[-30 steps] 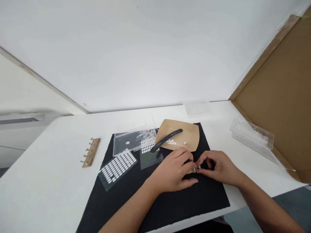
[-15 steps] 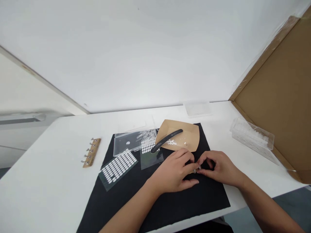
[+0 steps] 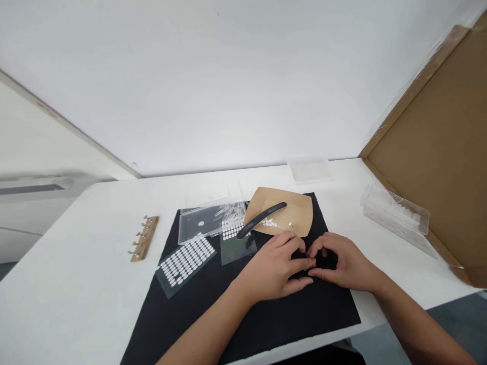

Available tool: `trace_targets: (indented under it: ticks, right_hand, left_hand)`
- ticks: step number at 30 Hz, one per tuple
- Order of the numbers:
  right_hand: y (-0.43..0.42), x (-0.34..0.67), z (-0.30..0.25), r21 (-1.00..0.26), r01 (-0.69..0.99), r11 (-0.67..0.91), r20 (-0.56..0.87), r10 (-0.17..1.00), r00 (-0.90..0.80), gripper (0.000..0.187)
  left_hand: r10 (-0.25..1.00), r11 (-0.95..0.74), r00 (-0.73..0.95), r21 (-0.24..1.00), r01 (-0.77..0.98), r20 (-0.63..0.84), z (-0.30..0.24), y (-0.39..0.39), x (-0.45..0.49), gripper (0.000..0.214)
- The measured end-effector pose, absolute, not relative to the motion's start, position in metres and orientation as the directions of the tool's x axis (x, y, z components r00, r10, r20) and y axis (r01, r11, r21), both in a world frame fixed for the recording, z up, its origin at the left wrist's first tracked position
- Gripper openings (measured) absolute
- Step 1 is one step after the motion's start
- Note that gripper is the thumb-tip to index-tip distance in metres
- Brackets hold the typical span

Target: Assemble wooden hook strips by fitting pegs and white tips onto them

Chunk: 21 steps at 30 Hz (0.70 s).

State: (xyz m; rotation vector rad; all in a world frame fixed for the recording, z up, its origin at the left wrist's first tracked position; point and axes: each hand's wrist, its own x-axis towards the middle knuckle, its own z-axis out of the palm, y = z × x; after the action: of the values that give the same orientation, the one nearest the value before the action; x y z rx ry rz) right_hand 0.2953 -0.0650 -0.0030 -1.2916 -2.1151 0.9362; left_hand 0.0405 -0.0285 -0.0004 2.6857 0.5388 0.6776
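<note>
Over the right part of the black mat (image 3: 297,319), my left hand (image 3: 276,266) and my right hand (image 3: 344,261) meet fingertip to fingertip. Both are closed in a pinch around the same small spot. Whatever they hold is hidden behind the fingers. Just beyond my left hand lies a brown paper tray (image 3: 299,205) with small white pieces in it. A curved black nail file (image 3: 262,219) rests across the tray's left edge, its lower end on a sheet of white oval stickers (image 3: 238,253).
Left of my hands lies a second sticker sheet (image 3: 186,261), below an open clear case (image 3: 194,228) with slim clear pieces. A wooden block with metal clips (image 3: 145,238) sits further left. At right stand a clear box (image 3: 395,213) and a tall cardboard panel (image 3: 437,142).
The fingers of both hands have shifted slightly and drawn closer together. A small shiny metal piece between them is now covered. Other things have stayed in place.
</note>
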Motion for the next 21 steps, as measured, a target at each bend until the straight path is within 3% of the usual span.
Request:
trace_targets:
  ticks: [12,21]
  right_hand:
    - [-0.061,0.297,-0.007,-0.781,0.478,0.402,0.147,0.862,-0.485,0.013]
    - [-0.059,0.3,-0.008,-0.77,0.509,0.385,0.113,0.867,-0.486,0.014]
  left_hand:
    - [0.424,-0.888,0.819,0.355,0.293,0.386,-0.002,-0.03,0.042,0.02]
    - [0.427,-0.893,0.805,0.329,0.306,0.411,0.003,-0.033,0.051,0.025]
